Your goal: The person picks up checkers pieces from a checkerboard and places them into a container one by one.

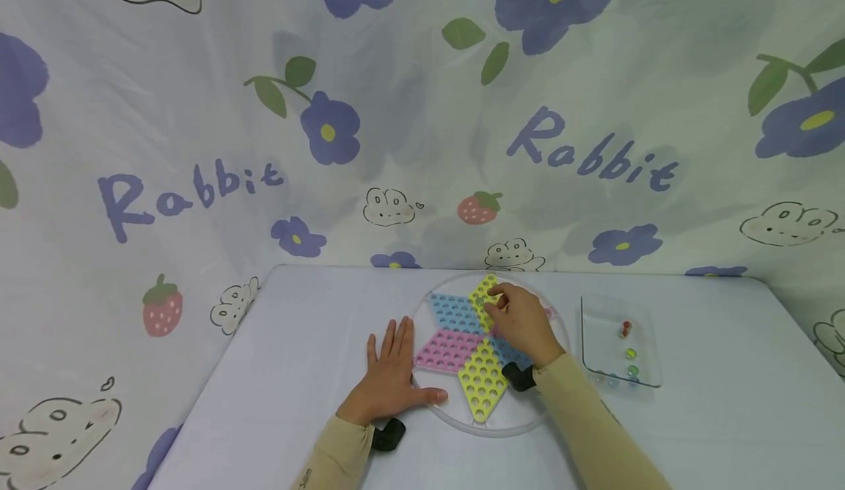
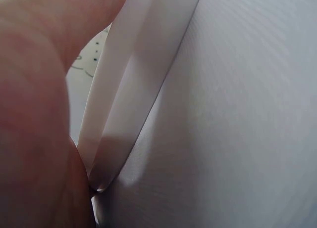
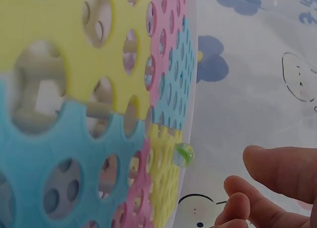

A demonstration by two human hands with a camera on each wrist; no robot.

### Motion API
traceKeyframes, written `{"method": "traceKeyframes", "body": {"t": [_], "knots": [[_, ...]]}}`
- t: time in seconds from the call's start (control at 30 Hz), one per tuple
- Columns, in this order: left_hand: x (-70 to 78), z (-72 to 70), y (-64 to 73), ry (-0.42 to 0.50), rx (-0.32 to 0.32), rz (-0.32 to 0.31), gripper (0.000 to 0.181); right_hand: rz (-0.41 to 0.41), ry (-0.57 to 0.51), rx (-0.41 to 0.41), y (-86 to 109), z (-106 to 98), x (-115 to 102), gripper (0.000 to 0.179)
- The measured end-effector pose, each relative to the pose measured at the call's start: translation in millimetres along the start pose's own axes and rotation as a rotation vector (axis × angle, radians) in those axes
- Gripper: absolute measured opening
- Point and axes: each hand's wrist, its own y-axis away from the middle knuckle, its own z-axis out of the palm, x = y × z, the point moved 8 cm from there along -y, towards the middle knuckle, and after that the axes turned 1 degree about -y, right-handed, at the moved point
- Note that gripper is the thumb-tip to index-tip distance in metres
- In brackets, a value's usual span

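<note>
A round Chinese checkers board (image 1: 480, 433) with a pale rim lies on the table, its perforated star points yellow, blue and pink. On the far yellow point sits a clear marble (image 3: 184, 155) with a green-yellow swirl. Just above that point is my right hand (image 1: 526, 323), fingers loosely bent; in the right wrist view its thumb and fingertips are apart, with a gap between them and the marble. My left hand (image 1: 391, 381) rests at the board's left edge, fingers spread and straight, thumb across the rim. Close up, the left wrist view shows the board's side wall (image 2: 131, 97).
Right of the board stands a clear plastic tray (image 1: 602, 321) holding several marbles (image 1: 631, 354), among them reddish and green ones. The white table (image 1: 297, 328) meets a printed curtain (image 1: 429, 145) behind. Dark wrist devices (image 1: 388, 435) sit on both wrists.
</note>
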Motion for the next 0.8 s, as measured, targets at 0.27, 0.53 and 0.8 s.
{"method": "traceKeyframes", "body": {"t": [0.27,0.53,0.8], "knots": [[0.6,-0.2,-0.7,-0.015,-0.002,-0.003,0.13,0.014,-0.013,-0.022,-8.1,9,1,0.028],[3.0,-3.5,0.2,-0.009,0.01,0.005,0.129,0.047,-0.008,-0.056,-18.4,16,1,0.028],[2.6,-2.9,0.4,-0.017,0.012,0.009,0.128,0.082,0.002,-0.089,-24.2,22,4,0.029]]}}
